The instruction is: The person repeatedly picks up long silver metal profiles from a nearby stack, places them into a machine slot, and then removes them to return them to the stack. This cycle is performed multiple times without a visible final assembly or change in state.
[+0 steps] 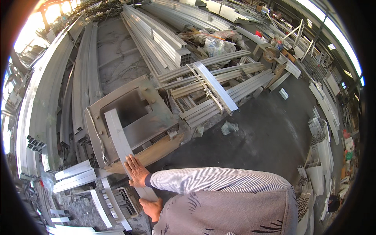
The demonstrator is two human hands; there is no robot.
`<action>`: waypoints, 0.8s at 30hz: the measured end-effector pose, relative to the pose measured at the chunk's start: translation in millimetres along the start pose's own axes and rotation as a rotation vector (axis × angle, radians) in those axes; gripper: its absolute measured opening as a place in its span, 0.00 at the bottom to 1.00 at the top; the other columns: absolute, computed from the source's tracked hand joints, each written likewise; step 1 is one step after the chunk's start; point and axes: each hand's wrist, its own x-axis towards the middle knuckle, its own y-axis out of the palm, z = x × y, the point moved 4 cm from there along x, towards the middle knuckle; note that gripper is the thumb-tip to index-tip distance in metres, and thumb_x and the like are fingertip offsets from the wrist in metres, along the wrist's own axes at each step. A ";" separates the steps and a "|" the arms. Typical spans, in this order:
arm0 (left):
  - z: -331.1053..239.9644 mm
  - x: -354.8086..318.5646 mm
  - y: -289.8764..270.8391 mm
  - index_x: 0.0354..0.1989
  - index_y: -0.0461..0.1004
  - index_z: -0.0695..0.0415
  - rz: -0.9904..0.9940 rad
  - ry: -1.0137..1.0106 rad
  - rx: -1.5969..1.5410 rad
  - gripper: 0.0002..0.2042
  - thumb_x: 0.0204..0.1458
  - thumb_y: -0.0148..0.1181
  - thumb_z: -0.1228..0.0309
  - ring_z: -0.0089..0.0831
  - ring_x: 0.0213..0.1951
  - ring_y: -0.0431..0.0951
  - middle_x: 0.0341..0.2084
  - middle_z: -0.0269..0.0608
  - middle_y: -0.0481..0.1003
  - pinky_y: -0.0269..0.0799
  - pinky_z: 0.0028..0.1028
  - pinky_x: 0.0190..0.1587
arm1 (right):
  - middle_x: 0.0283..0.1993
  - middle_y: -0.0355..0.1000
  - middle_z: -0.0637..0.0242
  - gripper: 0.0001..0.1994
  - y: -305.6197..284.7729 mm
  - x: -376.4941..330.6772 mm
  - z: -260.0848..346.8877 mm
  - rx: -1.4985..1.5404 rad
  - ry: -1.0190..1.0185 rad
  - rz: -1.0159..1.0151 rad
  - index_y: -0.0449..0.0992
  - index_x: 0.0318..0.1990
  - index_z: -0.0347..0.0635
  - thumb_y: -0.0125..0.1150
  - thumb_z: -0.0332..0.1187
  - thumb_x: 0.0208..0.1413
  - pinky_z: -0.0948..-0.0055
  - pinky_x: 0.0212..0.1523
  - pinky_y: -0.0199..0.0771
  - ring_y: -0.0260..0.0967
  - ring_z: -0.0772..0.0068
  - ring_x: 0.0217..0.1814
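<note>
A long pale metal profile bar [118, 135] slants across a grey metal machine table [96, 117], its far end beside the table's dark rectangular opening [131, 107]. My right hand [137, 171], in a striped sleeve, lies over the bar near the table's front edge, its fingers closed on it. Closer to my body, my left hand [152, 208] grips the bar's near end with the thumb on top; its other fingers are hidden. My grey patterned garment [227, 213] covers most of the left forearm.
Long metal profiles [49, 105] are stacked to the left, and more profiles [164, 43] lie beyond the table. A low rack [219, 86] holds short bars at centre right. Cut pieces [76, 176] lie left of my hands. Bundled profiles [317, 172] stand at far right.
</note>
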 end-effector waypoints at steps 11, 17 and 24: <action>9.8 -32.0 1.9 0.56 0.61 0.65 0.046 -0.247 -0.058 0.45 0.33 0.84 0.61 0.70 0.50 0.78 0.47 0.65 0.73 0.77 0.54 0.51 | 0.81 0.40 0.28 0.50 17.9 -23.9 18.3 0.055 -0.042 -0.047 0.52 0.76 0.23 0.64 0.49 0.54 0.35 0.83 0.32 0.30 0.24 0.86; -34.6 67.8 -8.0 0.60 0.61 0.74 -0.095 0.198 -0.017 0.47 0.37 0.77 0.54 0.67 0.50 0.78 0.48 0.68 0.73 0.78 0.53 0.51 | 0.81 0.44 0.27 0.47 -9.4 78.4 -17.9 0.068 -0.016 -0.262 0.57 0.75 0.24 0.63 0.46 0.50 0.35 0.83 0.34 0.32 0.24 0.86; -144.5 239.6 -50.9 0.65 0.59 0.78 -0.140 0.251 0.028 0.52 0.37 0.77 0.52 0.61 0.53 0.81 0.51 0.68 0.76 0.81 0.46 0.54 | 0.82 0.47 0.33 0.50 -71.6 263.9 -89.2 -0.035 0.092 -0.196 0.58 0.77 0.31 0.61 0.59 0.53 0.42 0.84 0.34 0.36 0.31 0.87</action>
